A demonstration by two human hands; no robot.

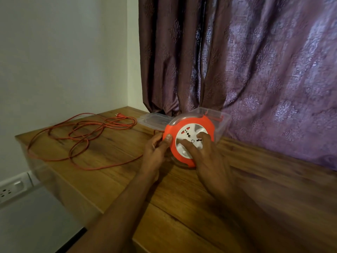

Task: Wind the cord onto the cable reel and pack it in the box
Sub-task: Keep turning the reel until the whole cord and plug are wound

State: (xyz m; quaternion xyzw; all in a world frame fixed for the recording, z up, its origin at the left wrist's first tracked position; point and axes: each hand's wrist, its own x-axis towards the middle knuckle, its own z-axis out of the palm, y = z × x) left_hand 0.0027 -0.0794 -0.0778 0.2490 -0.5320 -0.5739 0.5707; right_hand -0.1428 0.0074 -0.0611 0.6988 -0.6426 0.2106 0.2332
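An orange and white cable reel (189, 130) stands tilted on the wooden table (182, 207), its socket face towards me. My left hand (156, 150) grips its left orange rim, thumb on the front. My right hand (202, 156) lies on the white centre disc with its fingers spread on it. The orange cord (85, 137) sprawls in loose loops over the left part of the table, its plug (119, 115) near the wall. Behind the reel sits a clear plastic box (221, 123), and its clear lid (155, 120) lies to the left of it.
A purple patterned curtain (255, 70) hangs right behind the table and the box. A white wall stands to the left, with a socket panel (12, 189) low down beside the table's left edge.
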